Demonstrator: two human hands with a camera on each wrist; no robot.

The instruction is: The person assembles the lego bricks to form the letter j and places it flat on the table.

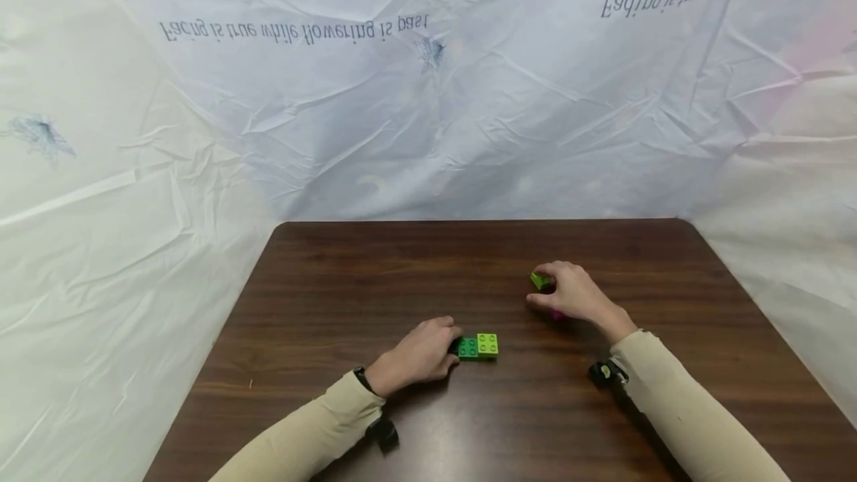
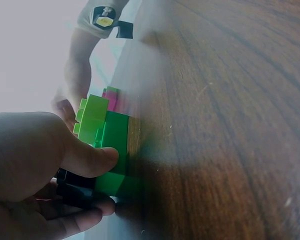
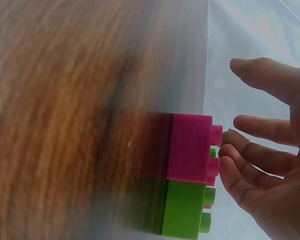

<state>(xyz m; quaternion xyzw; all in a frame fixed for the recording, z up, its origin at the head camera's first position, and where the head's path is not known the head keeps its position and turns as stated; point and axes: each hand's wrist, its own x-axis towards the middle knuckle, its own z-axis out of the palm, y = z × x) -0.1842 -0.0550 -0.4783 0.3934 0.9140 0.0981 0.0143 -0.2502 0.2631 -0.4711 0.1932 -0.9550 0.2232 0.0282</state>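
On the brown bench (image 1: pixel 375 259), just below the middle of the head view, I see the left hand (image 1: pixel 416 353), its grip clamped on a dark green block (image 1: pixel 468 348) with a black block (image 2: pixel 76 189) by the fingers. A light green block (image 1: pixel 487 344) adjoins on the right. Right of centre, the right hand (image 1: pixel 574 293) reaches over a pink block (image 3: pixel 191 147) and a lime block (image 3: pixel 183 209), side by side; its grip is apart, and whether fingertips touch the studs I can't tell.

Bricks (image 1: pixel 487 344) on table (image 1: pixel 375 266), cloth (image 1: pixel 442 132) behind it
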